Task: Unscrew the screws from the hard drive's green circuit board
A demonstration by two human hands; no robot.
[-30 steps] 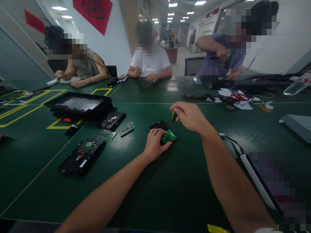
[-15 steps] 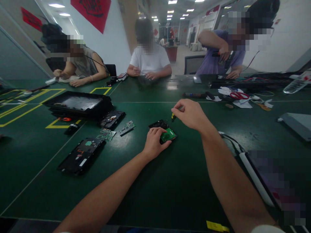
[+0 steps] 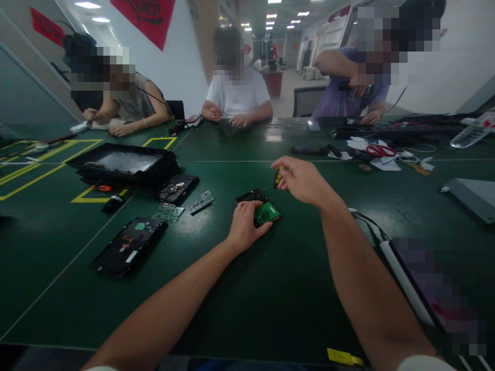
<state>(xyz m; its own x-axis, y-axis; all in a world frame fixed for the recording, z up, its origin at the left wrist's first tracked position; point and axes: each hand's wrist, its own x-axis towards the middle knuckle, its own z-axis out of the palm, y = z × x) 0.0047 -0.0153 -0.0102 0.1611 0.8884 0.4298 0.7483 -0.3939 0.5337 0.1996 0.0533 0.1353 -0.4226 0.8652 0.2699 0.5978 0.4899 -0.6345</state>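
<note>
Just beyond and to the right of the left hand, the right hand has shifted its hold on what looks like a yellow-and-black screwdriver. Half a second ago the handle hung below the fingertips; now it sits higher, partly behind straighter fingers. That suggests a turn or re-grip of the handle. Thumb and fingers pinch it, though part of the contact is hidden, and I cannot tell whether its tip meets anything. The hard drive, its green circuit board facing up, stays under the left hand, whose thumb and fingers are set wide and clasp it.
</note>
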